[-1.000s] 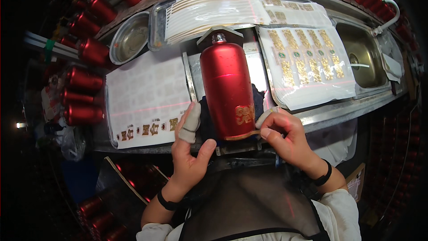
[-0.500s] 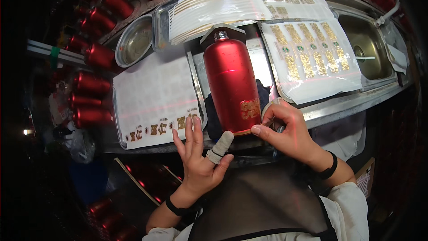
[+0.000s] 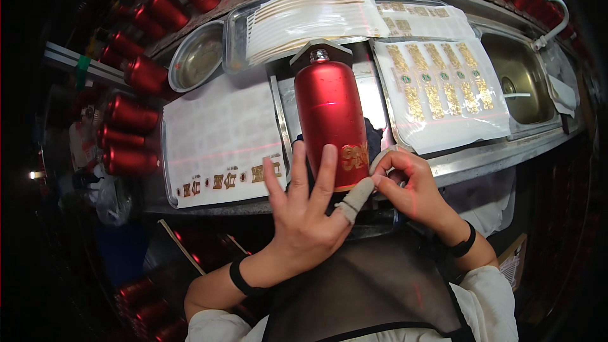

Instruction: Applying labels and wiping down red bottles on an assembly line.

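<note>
A glossy red bottle (image 3: 326,101) with a bare silvery neck lies on its side before me, its neck pointing away and resting at a grey angled holder (image 3: 304,52). Gold lettering (image 3: 354,157) sits low on its right side. My left hand (image 3: 307,218) is open, fingers spread over the bottle's base end; its forefinger wears a pale cloth cover (image 3: 356,201) and reaches to the base's right corner. At that corner my right hand (image 3: 415,187) is closed, thumb and covered forefinger bent together beside the bottle; what they pinch, if anything, is hidden.
White sheets with gold decals lie on trays to the left (image 3: 221,114) and right (image 3: 497,120). Behind are a sheet stack (image 3: 310,22) and a metal bowl (image 3: 197,57). A sink (image 3: 529,88) with a curved faucet (image 3: 558,12) is at right; several red bottles (image 3: 132,113) line the left.
My left hand has moved right and up, from beside the bottle's base to over it, its covered forefinger now near my right fingertips. My right hand has stayed at the lower right corner.
</note>
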Available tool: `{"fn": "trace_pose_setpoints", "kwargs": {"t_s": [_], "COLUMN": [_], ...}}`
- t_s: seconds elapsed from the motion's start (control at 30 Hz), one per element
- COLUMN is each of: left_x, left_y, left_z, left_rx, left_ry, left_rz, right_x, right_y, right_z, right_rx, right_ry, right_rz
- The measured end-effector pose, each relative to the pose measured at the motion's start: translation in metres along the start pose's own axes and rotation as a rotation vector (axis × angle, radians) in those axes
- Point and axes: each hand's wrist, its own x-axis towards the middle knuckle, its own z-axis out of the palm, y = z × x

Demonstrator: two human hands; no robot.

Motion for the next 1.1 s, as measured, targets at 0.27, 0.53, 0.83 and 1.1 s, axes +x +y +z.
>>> {"fn": "trace_pose_setpoints", "kwargs": {"t_s": [0.27, 0.53, 0.83, 1.1], "left_x": [-0.007, -0.057, -0.034, 0.009], "left_y": [-0.026, -0.036, -0.023, -0.007], "left_z": [0.033, 0.028, 0.021, 0.037], "left_rx": [-0.336, -0.398, -0.215, -0.056], "left_ry": [0.243, 0.143, 0.140, 0.269], "left_rz": [-0.088, -0.125, -0.011, 0.047], "right_x": [0.001, 0.000, 0.001, 0.001], "right_y": [-0.009, -0.018, -0.013, -0.011], "right_z": [-0.001, -0.007, -0.009, -0.006], "right_rx": [-0.112, -0.068, -0.110, -0.303], "right_ry": [0.003, 0.008, 0.006, 0.042], "right_rz": [-0.076, -0.057, -0.079, -0.185]}}
